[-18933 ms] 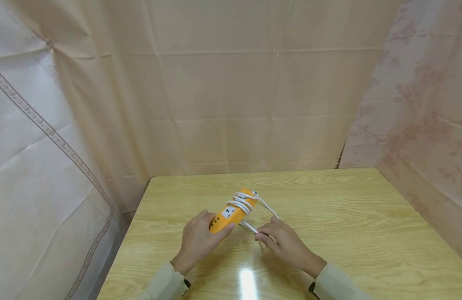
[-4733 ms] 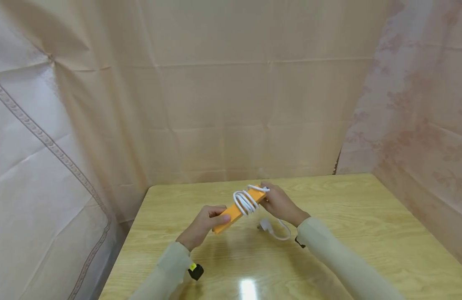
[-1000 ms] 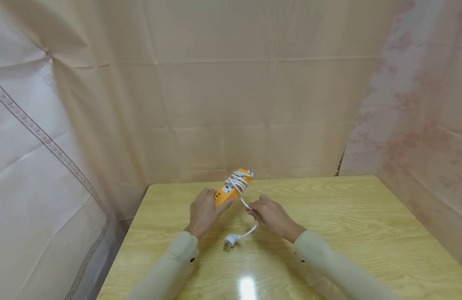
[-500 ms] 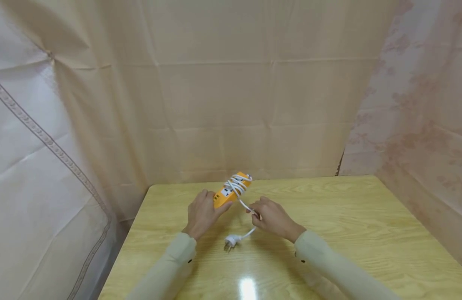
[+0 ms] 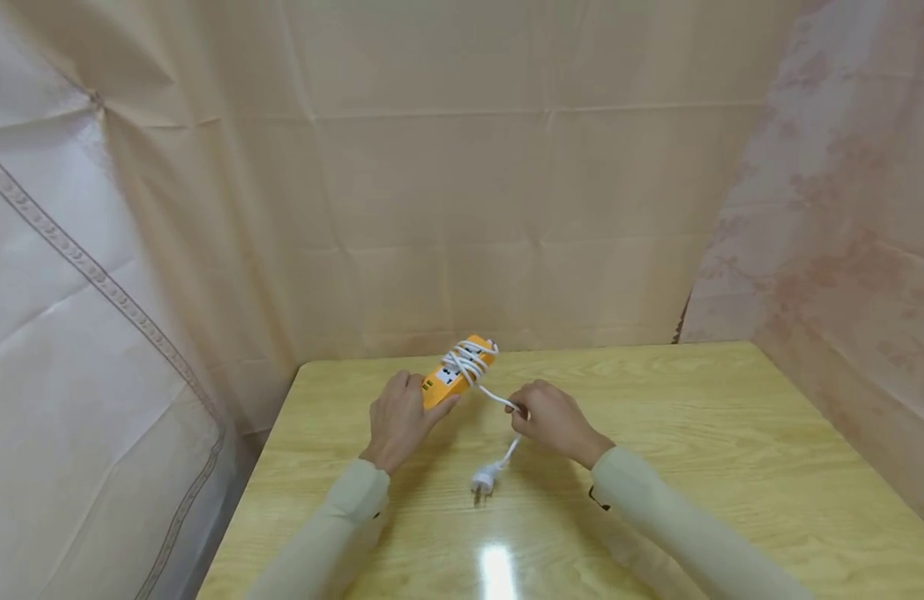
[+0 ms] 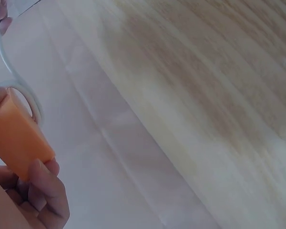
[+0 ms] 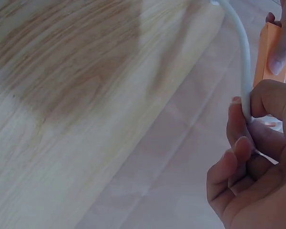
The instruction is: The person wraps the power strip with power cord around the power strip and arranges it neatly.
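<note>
An orange power strip [image 5: 439, 393] with white socket faces is held up at a tilt over the table. My left hand [image 5: 398, 419] grips its lower end, fingers and thumb around the casing, as the left wrist view also shows on the orange end [image 6: 20, 138]. Several turns of white cord [image 5: 497, 398] wrap the strip's upper half. My right hand [image 5: 553, 421] pinches the free length of cord between thumb and fingers; the right wrist view shows the cord [image 7: 244, 57] running through them. Below that hand dangles the white plug [image 5: 484, 480], prongs pointing down.
Under both hands lies a wood-grain table [image 5: 694, 433], with a bright light reflection near its front. A beige cloth [image 5: 432, 183] hangs behind it, a pale cloth [image 5: 64, 375] at the left and a flowered one [image 5: 859, 250] at the right.
In the last second the right hand has drawn the cord a little to the right, and the plug has swung right. Since the oldest frame, the cord end with the plug has come into view.
</note>
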`<state>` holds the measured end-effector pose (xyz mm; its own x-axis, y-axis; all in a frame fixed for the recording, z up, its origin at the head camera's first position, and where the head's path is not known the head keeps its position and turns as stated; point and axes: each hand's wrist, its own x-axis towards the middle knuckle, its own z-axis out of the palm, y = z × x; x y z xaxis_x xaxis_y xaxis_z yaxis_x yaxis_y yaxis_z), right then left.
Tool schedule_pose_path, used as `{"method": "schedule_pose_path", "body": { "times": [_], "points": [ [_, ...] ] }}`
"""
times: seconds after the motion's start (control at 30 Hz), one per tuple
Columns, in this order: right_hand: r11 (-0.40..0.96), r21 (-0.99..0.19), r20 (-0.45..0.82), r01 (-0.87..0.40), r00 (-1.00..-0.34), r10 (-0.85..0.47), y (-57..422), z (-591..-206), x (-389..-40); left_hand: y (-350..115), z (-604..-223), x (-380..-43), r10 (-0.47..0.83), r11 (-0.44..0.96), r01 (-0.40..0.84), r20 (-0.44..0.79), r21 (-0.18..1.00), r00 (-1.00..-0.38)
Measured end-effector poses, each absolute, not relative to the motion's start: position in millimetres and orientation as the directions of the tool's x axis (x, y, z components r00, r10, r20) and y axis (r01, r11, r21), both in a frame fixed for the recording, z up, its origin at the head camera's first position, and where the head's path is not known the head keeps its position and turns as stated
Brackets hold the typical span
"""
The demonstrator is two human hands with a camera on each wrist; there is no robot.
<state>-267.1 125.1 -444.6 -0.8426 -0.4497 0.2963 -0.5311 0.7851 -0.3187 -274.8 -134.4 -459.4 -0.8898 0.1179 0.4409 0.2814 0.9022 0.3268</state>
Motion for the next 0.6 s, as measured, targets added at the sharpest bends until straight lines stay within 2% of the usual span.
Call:
{"method": "schedule_pose_path", "body": {
  "times": [0.33,0.6],
  "points": [
    [0.762,-0.228,0.339,-0.606,-0.783,-0.521,123.8,-442.0,-264.5,-131.2,-453.9,-274.0,0.103,0.906,0.273,0.457,0.325,-0.884],
    [0.706,-0.129,0.425,-0.696,-0.683,-0.595,123.1,-446.5,-263.0,-133.2,-454.6,-272.1,0.125,0.917,0.272,0.435,0.293,-0.891]
  ]
}}
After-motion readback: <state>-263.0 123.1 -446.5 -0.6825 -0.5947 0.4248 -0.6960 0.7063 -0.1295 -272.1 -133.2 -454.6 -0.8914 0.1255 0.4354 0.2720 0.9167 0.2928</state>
